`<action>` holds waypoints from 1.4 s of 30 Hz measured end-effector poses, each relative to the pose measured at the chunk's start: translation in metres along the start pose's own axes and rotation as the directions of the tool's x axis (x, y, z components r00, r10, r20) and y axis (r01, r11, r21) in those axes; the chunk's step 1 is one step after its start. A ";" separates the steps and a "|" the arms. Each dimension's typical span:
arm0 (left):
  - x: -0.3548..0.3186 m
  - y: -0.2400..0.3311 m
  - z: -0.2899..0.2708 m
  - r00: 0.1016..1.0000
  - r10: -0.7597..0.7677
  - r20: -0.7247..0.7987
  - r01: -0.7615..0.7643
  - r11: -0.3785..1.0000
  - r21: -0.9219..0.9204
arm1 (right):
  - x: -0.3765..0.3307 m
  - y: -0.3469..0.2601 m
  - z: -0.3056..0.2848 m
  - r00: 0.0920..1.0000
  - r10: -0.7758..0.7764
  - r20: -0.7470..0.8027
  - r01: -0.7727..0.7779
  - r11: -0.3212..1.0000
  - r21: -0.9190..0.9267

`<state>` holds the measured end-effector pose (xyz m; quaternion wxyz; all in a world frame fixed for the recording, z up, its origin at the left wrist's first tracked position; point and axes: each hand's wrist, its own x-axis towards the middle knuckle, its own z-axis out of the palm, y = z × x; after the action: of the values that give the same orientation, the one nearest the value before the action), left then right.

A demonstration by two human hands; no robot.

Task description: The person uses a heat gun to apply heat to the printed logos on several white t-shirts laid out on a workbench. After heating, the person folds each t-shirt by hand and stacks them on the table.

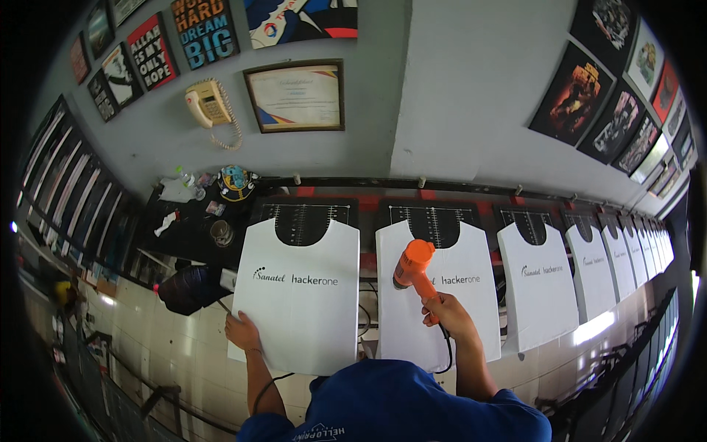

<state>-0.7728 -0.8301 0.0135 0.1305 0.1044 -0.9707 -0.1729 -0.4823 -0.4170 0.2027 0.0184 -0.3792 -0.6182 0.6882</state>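
Observation:
My right hand (pixel 451 315) is wrapped round the handle of an orange heat gun (pixel 418 267). It is held over a white T-shirt (pixel 464 309) with dark lettering, hiding part of the print. A black cord (pixel 448 352) runs down from the handle. To the left, a second white T-shirt (pixel 302 317) lies flat on its board, also printed in dark letters. My left hand (pixel 243 331) is at that shirt's left edge with its fingers curled. A thin rod from a dark, bulky object (pixel 190 289) reaches those fingers; whether they grip it is hard to see.
More printed white shirts (pixel 541 287) on boards line up to the right along a black rail (pixel 471 190). A dark side table (pixel 184 228) at the left holds a bottle (pixel 193 186), a mug (pixel 221 234) and a round patterned item. Racks (pixel 66 166) stand farther left.

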 end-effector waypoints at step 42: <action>0.067 -0.043 -0.015 0.633 0.727 0.266 -0.656 0.687 -0.313 | 0.025 -0.058 0.273 0.927 -0.032 -0.374 0.030 0.999 -0.010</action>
<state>-0.8248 -0.8908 0.0262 0.0109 -0.3242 -0.9210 -0.2159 -0.6751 -0.6194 0.2263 0.1459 -0.4935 -0.6106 0.6019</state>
